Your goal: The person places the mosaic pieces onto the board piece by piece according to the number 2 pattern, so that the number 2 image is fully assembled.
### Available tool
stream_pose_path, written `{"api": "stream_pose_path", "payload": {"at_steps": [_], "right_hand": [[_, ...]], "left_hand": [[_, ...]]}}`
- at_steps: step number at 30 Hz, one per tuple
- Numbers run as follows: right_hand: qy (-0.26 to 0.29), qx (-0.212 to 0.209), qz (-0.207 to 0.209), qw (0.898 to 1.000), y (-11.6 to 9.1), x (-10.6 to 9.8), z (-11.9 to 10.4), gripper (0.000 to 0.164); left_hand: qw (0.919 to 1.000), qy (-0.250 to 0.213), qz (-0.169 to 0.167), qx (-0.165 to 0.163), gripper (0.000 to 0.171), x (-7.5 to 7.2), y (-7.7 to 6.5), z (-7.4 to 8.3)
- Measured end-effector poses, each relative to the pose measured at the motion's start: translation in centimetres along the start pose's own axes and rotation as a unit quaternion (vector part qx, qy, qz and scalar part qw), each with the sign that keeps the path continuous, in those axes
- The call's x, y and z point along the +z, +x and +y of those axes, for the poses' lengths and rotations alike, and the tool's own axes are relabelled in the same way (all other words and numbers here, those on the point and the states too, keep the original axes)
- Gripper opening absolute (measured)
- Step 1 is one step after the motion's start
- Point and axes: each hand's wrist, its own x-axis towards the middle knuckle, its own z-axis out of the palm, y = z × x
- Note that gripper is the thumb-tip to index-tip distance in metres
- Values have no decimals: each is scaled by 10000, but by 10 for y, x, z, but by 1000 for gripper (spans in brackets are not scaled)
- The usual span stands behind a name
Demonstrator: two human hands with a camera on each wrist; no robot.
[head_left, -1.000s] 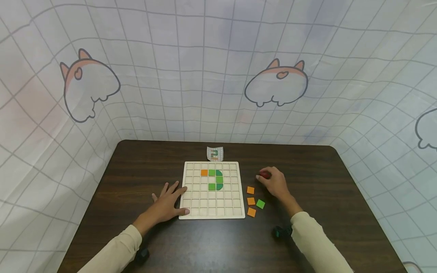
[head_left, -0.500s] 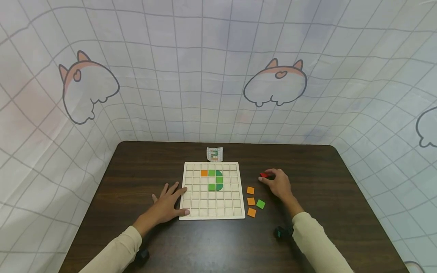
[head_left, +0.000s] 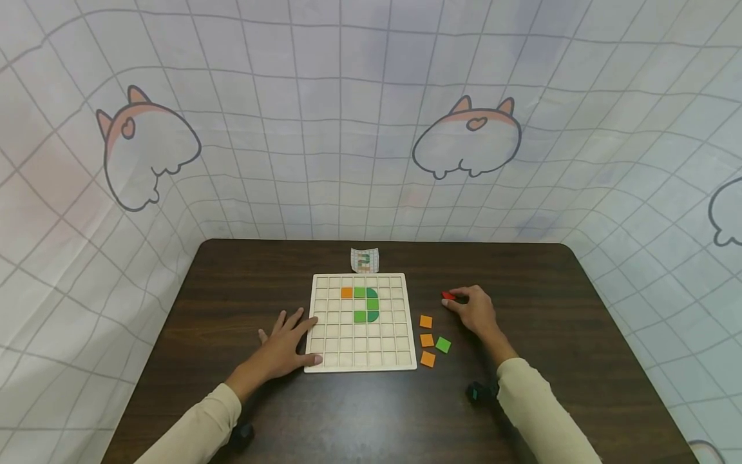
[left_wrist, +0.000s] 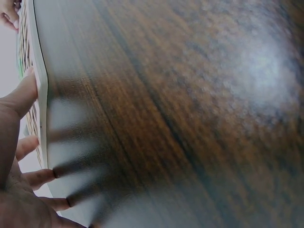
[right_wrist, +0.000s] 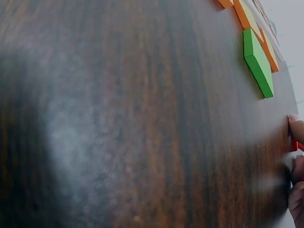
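Observation:
A cream grid board (head_left: 342,354) lies flat on the table. Set in its upper cells are an orange square tile (head_left: 346,293), several green square tiles (head_left: 360,292) and two darker green rounded tiles (head_left: 373,316). My left hand (head_left: 281,348) rests with spread fingers at the board's left edge, its thumb and index finger over the rim. Right of the board, my right hand (head_left: 476,312) pinches a small red tile (head_left: 447,295) between thumb and fingers, low at the table; the hand covers part of the tile, so its full shape is hidden.
Three loose orange square tiles (head_left: 426,340) stand in a column along the board's right side, with a loose green square tile (head_left: 443,345) beside them. A small printed pattern card (head_left: 364,261) lies behind the board. A patterned cloth (head_left: 371,129) surrounds the table (head_left: 359,419).
My right hand has shifted slightly right and uncovered more of the red tile, which the fingers had mostly hidden. My left hand stays on the board's edge.

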Motion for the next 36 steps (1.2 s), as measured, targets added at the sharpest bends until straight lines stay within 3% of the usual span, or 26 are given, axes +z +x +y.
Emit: {"api": "stream_pose_path", "payload": {"at_steps": [36], "right_hand": [[172, -462, -99, 9987, -3, 2, -2, 29]], "left_hand": [[10000, 61, 34, -22, 86, 2, -1, 0]]}}
